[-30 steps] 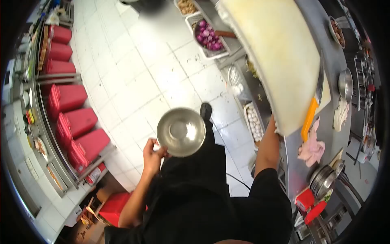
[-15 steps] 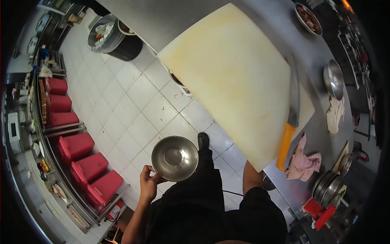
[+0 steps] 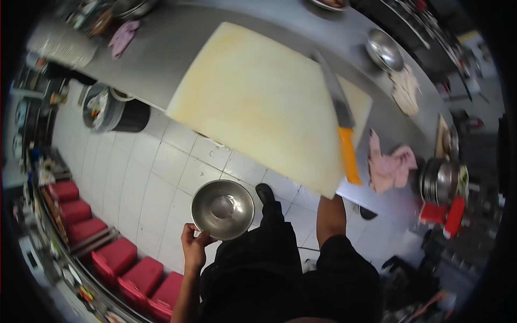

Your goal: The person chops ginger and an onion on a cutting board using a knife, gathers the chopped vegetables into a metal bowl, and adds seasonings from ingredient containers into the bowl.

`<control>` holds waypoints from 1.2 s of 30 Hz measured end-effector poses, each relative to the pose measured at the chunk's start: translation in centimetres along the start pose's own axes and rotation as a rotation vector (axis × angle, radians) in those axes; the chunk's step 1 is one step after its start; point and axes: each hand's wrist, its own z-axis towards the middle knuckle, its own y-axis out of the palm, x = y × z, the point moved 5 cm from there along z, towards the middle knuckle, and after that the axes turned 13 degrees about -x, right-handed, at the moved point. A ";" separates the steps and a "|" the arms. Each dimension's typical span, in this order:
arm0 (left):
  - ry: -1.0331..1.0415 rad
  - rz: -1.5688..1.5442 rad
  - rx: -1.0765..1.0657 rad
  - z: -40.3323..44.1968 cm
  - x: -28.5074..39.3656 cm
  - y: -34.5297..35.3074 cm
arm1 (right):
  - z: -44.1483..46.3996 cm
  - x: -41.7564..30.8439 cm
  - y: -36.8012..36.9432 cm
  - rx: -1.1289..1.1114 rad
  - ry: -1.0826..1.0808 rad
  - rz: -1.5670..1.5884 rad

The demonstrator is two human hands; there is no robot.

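Observation:
My left hand [image 3: 195, 245] pinches the near left rim of a steel mixing bowl [image 3: 207, 223]. The bowl is held level over the floor beside the counter, and nothing shows inside it. No part of my right hand can be seen; a bare limb passes out of sight beneath the near corner of the board. In front of me a large, yellow-stained white cutting board [image 3: 253, 102] lies on the steel counter. Along its right edge rests a knife [image 3: 340, 105] with an orange handle. Right of the knife is a crumpled pink cloth [image 3: 390, 164].
Another steel bowl [image 3: 385, 49] and a pale cloth [image 3: 405, 90] lie along the counter's far side. Stacked metal bowls [image 3: 439, 180] stand at the right. A lined trash bin [image 3: 132, 116] is on the tiled floor; red bins [image 3: 142, 275] line the left.
My view has turned, bringing the counter's left end with a second pink cloth into sight. The board and knife appear further left. The bowl stays in my left hand.

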 end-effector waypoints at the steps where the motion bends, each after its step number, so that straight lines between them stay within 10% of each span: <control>1: 0.013 0.018 -0.032 0.3 0.3 -0.5 | -0.7 0.1 -0.5 -0.015 -0.014 0.022; 16: 0.154 0.050 -0.277 3.8 7.0 -5.7 | -40.2 -1.5 6.7 -0.145 -0.070 0.133; 24: 0.221 -0.043 -0.154 4.7 8.5 -4.2 | -31.6 -25.4 26.2 -0.505 -0.556 -0.126; 36: 0.374 -0.226 0.191 -1.6 9.0 -0.7 | -2.3 -44.9 39.0 0.243 -1.183 -1.753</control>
